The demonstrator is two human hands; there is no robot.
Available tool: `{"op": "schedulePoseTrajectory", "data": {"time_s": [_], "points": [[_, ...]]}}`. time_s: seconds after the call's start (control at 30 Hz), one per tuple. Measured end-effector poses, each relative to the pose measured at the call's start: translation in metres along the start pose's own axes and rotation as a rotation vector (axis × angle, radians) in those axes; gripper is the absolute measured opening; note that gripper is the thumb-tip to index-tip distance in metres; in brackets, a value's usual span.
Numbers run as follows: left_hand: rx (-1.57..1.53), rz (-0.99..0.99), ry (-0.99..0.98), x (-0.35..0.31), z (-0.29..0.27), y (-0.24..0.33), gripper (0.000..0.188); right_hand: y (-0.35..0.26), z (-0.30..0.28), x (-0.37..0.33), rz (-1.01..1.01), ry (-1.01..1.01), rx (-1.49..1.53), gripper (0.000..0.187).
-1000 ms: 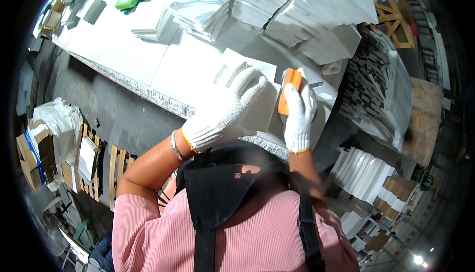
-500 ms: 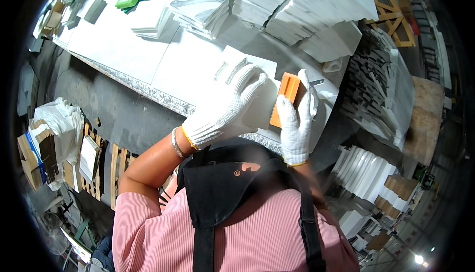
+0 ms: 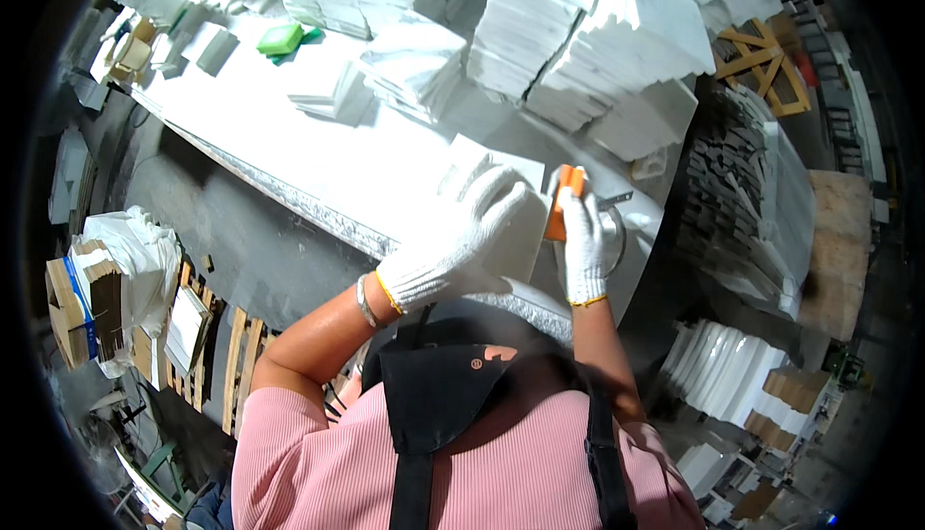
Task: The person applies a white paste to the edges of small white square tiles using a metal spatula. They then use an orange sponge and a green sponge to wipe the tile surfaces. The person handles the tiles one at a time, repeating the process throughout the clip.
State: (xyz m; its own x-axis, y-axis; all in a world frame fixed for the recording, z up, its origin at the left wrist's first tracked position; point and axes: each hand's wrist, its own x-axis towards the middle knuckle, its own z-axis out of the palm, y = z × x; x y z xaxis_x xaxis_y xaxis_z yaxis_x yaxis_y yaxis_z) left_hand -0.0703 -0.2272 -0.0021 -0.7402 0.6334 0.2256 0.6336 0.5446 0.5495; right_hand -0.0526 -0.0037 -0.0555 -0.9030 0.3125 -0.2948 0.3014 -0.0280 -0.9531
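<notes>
My left hand point(image 3: 467, 231), in a white knitted glove, lies across a white marble tile point(image 3: 528, 172) with its fingers stretched forward, slightly bent. Its palm and fingertips are partly lost in glare. In my gloved right hand point(image 3: 585, 251) is an orange block point(image 3: 556, 227) with a raised ridge, gripped by the ridge between thumb and fingers. The block stands tilted close to the tile's right edge; whether they touch, I cannot tell. Just right of this hand lies a thin metal ruler-like strip point(image 3: 615, 200).
A marble-topped worktable point(image 3: 270, 159) runs across in front of me. Tall stacks of marble tiles point(image 3: 617, 48) and a smaller pile point(image 3: 409, 63) stand at its far side, near a green block point(image 3: 280, 39). At right are stacked offcuts point(image 3: 723, 188); wooden pallets point(image 3: 246, 361) lie at left.
My right hand has tilted the orange block more upright and shifted its grip onto the ridge. My left hand stays on the tile. The whole view has shifted slightly.
</notes>
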Motion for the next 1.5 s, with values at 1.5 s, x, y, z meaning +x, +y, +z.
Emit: {"op": "schedulePoseTrajectory", "data": {"time_s": [1.5], "points": [[-0.792,-0.362,0.413,-0.002,-0.123,-0.136,0.09,-0.093,-0.02,0.012,-0.394,-0.372,0.091,0.057]]}}
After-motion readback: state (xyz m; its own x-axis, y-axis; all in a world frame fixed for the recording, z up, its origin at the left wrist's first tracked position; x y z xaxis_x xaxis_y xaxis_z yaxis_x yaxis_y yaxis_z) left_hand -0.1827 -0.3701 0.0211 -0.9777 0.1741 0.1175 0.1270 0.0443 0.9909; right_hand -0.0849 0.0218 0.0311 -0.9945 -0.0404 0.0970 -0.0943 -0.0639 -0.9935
